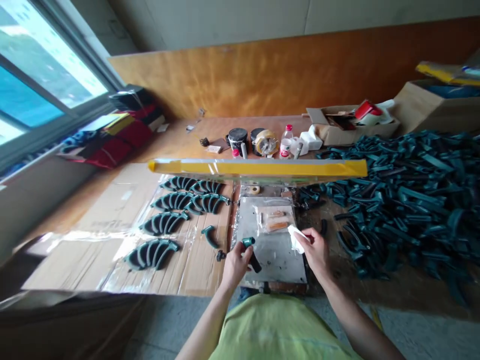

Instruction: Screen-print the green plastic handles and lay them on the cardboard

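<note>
Head view: the left hand (235, 266) closes its grip around a dark teal moulded plastic part (252, 256), with the fingers wrapped on the stem and the hooked end standing up past the thumb. The right hand (317, 253) has a firm pinch on a white wipe (296, 239), held between thumb and fingers, near the plastic part but not touching it. Both hands hover over a flat metal plate (268, 255) near the middle of the bench's front edge. On the plate lies a clear bag of orange pieces (273, 219).

Left of the plate, on cardboard sheets (90, 260) under clear film, lie a loose teal part (209, 236), a small dark fitting (221, 255) and rows of curved, ribbed teal mouldings (152, 253). Right of the plate, a large heap of teal parts (397, 200) spreads toward the bench's right end. A clear strip edged in yellow tape (258, 167) crosses the bench behind the plate. Along the back edge stand two dark jars (237, 140), a roll of tape (266, 142), a plastic bottle (286, 142) and an open cardboard box (352, 129). A window (48, 65) runs along the bench's left side, with folded red cloth (120, 137) on its ledge.
</note>
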`<state>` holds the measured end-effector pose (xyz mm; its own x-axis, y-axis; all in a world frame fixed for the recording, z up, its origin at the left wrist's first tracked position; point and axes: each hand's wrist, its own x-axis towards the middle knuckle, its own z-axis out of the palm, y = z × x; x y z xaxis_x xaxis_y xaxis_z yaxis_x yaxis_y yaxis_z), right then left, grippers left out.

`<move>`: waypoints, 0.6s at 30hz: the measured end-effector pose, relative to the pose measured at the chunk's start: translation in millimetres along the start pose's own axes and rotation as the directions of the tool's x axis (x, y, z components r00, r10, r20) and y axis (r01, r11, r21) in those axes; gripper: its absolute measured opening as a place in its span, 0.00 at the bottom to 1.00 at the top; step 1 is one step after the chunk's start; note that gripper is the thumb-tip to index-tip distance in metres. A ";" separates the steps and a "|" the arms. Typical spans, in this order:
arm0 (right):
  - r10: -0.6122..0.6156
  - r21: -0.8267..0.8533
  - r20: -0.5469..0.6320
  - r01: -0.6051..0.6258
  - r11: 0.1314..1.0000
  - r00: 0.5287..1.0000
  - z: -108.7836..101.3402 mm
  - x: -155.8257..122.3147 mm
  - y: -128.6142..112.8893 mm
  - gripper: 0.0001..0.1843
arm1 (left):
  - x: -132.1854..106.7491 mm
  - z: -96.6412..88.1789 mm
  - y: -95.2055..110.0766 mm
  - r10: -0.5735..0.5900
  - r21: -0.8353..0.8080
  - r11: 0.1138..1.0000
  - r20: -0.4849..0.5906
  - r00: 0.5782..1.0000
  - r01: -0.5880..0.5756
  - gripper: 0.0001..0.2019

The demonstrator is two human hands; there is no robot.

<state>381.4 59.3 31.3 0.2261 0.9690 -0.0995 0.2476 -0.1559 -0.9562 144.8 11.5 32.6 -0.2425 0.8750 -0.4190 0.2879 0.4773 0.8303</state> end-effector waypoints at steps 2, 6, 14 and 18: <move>-0.038 0.002 -0.016 0.038 0.999 0.999 2.2 -0.4 -3.8 0.22 | -7.6 0.8 10.4 -0.062 -0.357 0.931 0.037 0.997 0.071 0.17; -0.094 0.041 0.008 0.094 0.995 0.996 7.6 -2.2 -18.5 0.22 | -22.4 7.0 34.9 -0.046 -0.684 0.726 0.056 0.997 0.072 0.20; -0.144 0.062 0.022 0.143 0.988 0.989 9.4 -6.6 -33.2 0.20 | -38.4 13.4 61.5 -0.066 -0.781 0.551 0.311 0.948 0.295 0.27; -0.284 -0.029 -0.036 0.283 0.959 0.958 12.5 -11.1 -46.3 0.17 | -41.9 15.4 65.6 -0.016 -0.709 0.679 0.249 0.968 0.193 0.23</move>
<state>355.7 58.2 73.3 0.1799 0.9659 0.1864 0.3289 0.1195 -0.9368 188.2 7.4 99.0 -0.0091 0.8600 -0.5102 -0.5079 0.4355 0.7432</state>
